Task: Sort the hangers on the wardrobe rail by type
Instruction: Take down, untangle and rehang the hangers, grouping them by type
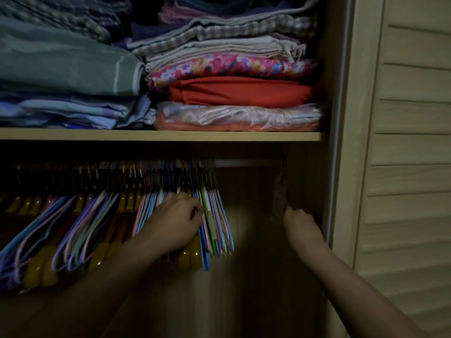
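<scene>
Pastel wire hangers (214,223) and wooden hangers (192,254) hang mixed — crowding the rail's (249,163) left.

This is a home, most likely a bedroom, seen at an open wardrobe. A pale wooden shelf (161,136) carries stacks of folded household linen and clothes: a flowered cloth (227,67), a red one (240,90), checked fabrics (219,32). Under it a rail (246,163) is crowded with coloured wire hangers (217,223) and wooden hangers (190,254). A louvred door (410,147) stands to the right.
</scene>
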### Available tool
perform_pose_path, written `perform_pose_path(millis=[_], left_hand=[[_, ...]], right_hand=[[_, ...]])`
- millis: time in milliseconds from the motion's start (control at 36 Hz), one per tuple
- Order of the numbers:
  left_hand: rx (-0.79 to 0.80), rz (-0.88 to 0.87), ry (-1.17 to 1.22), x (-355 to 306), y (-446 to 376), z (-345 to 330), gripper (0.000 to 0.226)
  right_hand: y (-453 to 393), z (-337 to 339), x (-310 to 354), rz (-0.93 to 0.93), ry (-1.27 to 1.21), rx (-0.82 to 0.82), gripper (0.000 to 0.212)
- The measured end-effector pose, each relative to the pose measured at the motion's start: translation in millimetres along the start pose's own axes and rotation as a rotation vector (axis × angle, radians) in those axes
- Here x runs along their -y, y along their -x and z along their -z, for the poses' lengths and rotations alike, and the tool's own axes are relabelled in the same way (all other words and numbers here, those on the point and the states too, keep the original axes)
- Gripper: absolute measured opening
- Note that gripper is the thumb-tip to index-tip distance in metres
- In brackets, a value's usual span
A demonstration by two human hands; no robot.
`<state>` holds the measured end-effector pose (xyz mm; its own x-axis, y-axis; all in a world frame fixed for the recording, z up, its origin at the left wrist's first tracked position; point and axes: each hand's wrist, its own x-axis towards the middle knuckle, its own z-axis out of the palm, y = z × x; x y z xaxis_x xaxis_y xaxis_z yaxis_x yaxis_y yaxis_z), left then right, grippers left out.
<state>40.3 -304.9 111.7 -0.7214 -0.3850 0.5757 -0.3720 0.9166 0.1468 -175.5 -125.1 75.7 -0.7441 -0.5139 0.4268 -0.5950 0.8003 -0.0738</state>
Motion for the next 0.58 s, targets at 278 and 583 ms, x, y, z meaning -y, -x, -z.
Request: perform_pose_path(millis=[278, 583], left_hand=[[0.058, 0.011, -0.001, 8, 6, -1, 0.019], [0.080, 0.037, 0.020, 16, 13, 0, 0.016]], right_hand=[[14, 19, 50, 0.076, -0.290, -0.095, 0.033], [14, -12, 114, -0.158, -1.265, 0.362, 0.016]])
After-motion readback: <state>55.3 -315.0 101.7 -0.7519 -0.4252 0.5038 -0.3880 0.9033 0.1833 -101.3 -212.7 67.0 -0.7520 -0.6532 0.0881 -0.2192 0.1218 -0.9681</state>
